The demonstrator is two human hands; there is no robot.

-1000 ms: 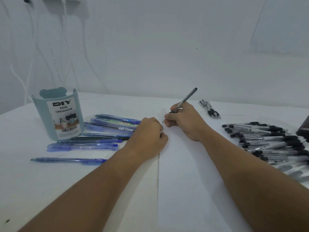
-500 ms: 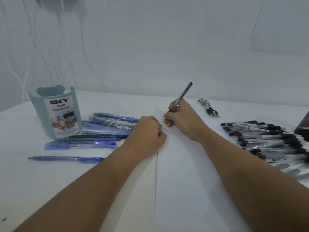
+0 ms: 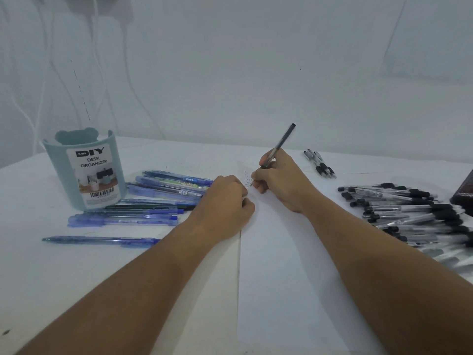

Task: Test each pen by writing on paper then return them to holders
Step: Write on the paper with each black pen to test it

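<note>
One pen (image 3: 280,144) pinched in the right hand (image 3: 281,180), tip on the paper (image 3: 281,265), barrel tilting up and away; left hand (image 3: 225,203) fisted on the paper's edge, nearer the organizer (image 3: 84,170) off left.

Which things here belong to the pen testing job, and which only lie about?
Job: black pen in right hand; paper; left hand; desk organizer; blue pens; black pens.
Lying about: cables; dark box.

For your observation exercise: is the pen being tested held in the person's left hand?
No, the right hand grips the black pen over the paper; the left hand holds none.
</note>
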